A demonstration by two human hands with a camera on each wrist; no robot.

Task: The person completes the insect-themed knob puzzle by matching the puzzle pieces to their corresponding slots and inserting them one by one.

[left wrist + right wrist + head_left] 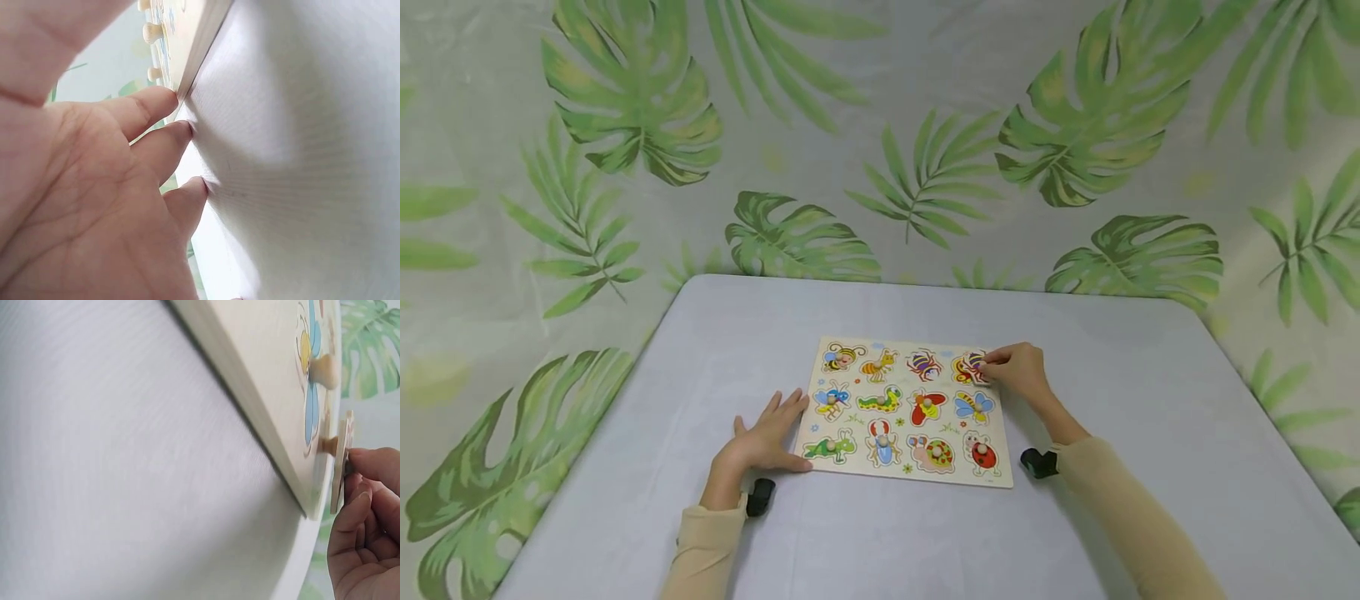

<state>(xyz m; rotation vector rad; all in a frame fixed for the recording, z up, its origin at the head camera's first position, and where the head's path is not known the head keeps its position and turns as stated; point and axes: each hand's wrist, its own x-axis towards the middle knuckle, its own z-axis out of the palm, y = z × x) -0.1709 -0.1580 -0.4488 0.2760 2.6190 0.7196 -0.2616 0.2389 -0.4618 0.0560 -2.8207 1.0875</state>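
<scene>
A wooden peg puzzle board (891, 416) with colourful insect pictures lies flat on the table. My right hand (1021, 372) pinches a purple-and-yellow spider puzzle piece (975, 365) over the board's far right corner. In the right wrist view this piece (340, 465) is held on edge to the camera, just off the board, beside a wooden knob (329, 445). The piece partly covers a red-and-yellow butterfly (959, 370). To its left, the spider picture (923, 364) on the board shows no clear knob. My left hand (765, 439) rests spread at the board's left edge, fingertips touching table and edge.
Several knobbed pieces sit in the board, among them a ladybird (982, 455), a snail (934, 455) and a caterpillar (880, 402). A white cloth covers the table (1112, 358). Behind it hangs a leaf-patterned curtain (820, 150). Black wrist cameras are worn on both wrists.
</scene>
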